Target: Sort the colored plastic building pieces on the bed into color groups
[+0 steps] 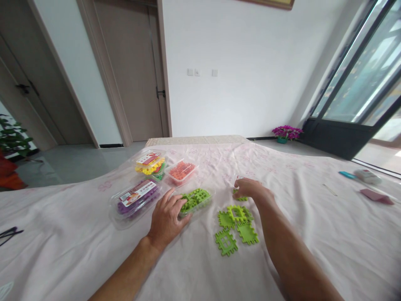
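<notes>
My left hand [169,216] grips the left end of a clear plastic box [200,205], its thumb along the near side and fingers over the rim. Inside lie several green interlocking building pieces [196,198]. My right hand [247,188] reaches forward with curled fingers, closed on another green piece [240,197] just above or on the cloth; the fingertips are partly hidden. Beyond it is a clear lid [238,177] with a label, mostly covered by the hand. Nearer to me, several loose green square pieces [226,242] lie on the cloth, some overlapping.
Left of the green box are a closed box of purple pieces [138,198], stacked yellow and green boxes [150,164], and an open box of orange-red pieces [181,172]. A pink floral cloth [300,217] covers the surface. A white packet [367,177] lies far right, dark glasses [11,234] far left.
</notes>
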### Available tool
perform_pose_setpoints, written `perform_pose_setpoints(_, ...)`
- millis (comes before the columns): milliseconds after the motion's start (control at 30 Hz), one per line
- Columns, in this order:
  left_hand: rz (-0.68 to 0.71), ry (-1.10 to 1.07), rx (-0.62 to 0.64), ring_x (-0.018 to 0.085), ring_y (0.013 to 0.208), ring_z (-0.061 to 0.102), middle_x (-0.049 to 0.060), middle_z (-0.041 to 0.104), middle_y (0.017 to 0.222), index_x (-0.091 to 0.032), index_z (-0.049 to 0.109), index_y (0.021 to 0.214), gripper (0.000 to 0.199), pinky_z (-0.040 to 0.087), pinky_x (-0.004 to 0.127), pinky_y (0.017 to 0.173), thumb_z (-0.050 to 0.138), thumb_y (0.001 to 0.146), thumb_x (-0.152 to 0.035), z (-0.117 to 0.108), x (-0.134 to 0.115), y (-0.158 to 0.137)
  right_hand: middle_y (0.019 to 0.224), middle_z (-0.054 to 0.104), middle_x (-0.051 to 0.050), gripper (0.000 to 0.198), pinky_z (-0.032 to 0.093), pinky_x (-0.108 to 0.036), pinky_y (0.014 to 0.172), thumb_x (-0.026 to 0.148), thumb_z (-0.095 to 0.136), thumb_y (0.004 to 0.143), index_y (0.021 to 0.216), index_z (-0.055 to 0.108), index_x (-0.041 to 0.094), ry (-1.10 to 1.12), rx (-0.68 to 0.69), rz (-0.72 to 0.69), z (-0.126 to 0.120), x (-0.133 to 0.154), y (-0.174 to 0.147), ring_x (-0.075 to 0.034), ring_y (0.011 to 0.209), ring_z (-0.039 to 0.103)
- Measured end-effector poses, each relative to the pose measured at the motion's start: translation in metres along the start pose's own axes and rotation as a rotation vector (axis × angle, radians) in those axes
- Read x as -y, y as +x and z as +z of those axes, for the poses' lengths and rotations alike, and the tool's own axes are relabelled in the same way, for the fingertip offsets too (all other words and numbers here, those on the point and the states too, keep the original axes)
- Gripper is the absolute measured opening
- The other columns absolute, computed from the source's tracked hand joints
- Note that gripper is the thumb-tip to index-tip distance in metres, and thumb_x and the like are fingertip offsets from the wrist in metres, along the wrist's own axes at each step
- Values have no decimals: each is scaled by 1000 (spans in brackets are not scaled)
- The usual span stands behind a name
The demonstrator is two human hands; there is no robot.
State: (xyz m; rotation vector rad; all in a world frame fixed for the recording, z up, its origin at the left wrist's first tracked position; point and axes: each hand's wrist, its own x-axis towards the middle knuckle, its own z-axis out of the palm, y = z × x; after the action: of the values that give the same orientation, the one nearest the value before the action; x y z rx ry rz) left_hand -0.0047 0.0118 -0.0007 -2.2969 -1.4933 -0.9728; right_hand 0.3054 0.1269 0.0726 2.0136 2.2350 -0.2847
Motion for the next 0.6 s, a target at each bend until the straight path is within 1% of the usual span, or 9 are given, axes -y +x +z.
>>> perform_pose_setpoints(100, -7, -18, 3, 34, 131, 43, 7, 68, 114, -25, 66, 106, 30, 43, 51, 101, 69, 77, -35, 0, 0, -1, 106, 69, -7, 48, 48, -35, 76, 25, 78, 57, 104, 69, 23, -8, 49, 16, 9, -1, 4, -28, 101, 63)
perform_pose_setpoints(167, -4, -19, -1, 34, 131, 45, 8, 67, 117, -25, 65, 112, 36, 42, 52, 101, 68, 77, -35, 0, 0, -1, 104, 70, -8, 47, 48, -32, 74, 21, 76, 57, 104, 69, 21, -3, 43, 5, 12, 1, 6, -27, 99, 64)
perform_pose_setpoints(233, 17, -4, -13, 34, 130, 46, 9, 65, 123, -26, 61, 121, 45, 38, 54, 105, 68, 77, -36, -2, 1, -1, 103, 69, -9, 46, 48, -30, 70, 20, 74, 59, 104, 68, 20, 60, 33, -25, 12, 1, 8, -26, 94, 66)
perform_pose_setpoints(267, 37, 5, -21, 34, 130, 46, 9, 64, 126, -26, 59, 125, 48, 35, 55, 107, 67, 78, -36, -4, 1, -1, 103, 69, -9, 46, 49, -30, 68, 21, 73, 60, 106, 67, 19, 127, 38, -35, 10, 2, 9, -25, 90, 66)
perform_pose_setpoints(333, 89, 13, -38, 33, 132, 44, 9, 61, 130, -26, 58, 128, 49, 30, 55, 111, 65, 81, -38, -8, 1, 2, 102, 69, -10, 49, 50, -29, 64, 24, 72, 64, 111, 63, 18, 328, 55, -48, 6, 3, 10, -23, 82, 67)
perform_pose_setpoints(400, 140, -12, -45, 30, 133, 44, 8, 61, 131, -25, 59, 126, 45, 30, 52, 112, 61, 84, -39, -14, 0, 8, 101, 69, -11, 50, 52, -29, 64, 28, 72, 69, 115, 60, 16, 582, 55, -90, 0, 5, 8, -21, 81, 67)
perform_pose_setpoints(433, 164, -33, -34, 29, 132, 45, 7, 62, 130, -25, 60, 125, 42, 31, 50, 112, 59, 85, -39, -16, -1, 11, 102, 69, -11, 49, 53, -29, 67, 30, 71, 71, 117, 58, 16, 711, 47, -137, -3, 7, 7, -20, 84, 67)
perform_pose_setpoints(533, 225, -84, 81, 26, 128, 49, 6, 66, 125, -24, 61, 124, 39, 33, 47, 111, 54, 90, -42, -22, -7, 24, 107, 67, -12, 49, 55, -30, 77, 35, 67, 78, 122, 55, 16, 1027, 39, -294, -11, 17, -1, -19, 90, 66)
perform_pose_setpoints(600, 227, -86, 170, 28, 127, 49, 7, 68, 122, -23, 58, 130, 45, 30, 50, 112, 51, 91, -45, -23, -13, 32, 108, 65, -11, 54, 54, -32, 81, 37, 66, 80, 128, 51, 16, 1132, 49, -386, -13, 26, -7, -19, 91, 66)
